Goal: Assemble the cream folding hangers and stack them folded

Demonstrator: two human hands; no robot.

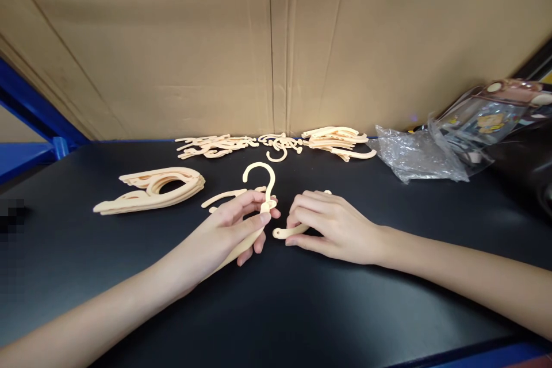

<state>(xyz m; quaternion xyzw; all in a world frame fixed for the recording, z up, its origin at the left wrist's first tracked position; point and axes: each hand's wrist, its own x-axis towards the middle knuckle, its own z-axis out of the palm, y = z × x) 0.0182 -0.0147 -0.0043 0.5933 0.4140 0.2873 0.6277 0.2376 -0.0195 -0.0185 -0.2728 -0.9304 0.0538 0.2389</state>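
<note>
**Both hands closed on cream hanger parts**

I see my left hand (228, 233) curled round the stem of a hook piece (260, 175), thumb and fingers pinched together. The hook stands upright above the knuckles. My right hand (334, 224) lies palm down with its fingers bent over a hanger arm (285, 233) that rests on the black counter (302, 310). The arm's rounded end pokes out just beside the left hand. A stack of hangers (150, 190) sits further left, and loose parts (276, 144) lie along the cardboard wall (271, 40).
</note>
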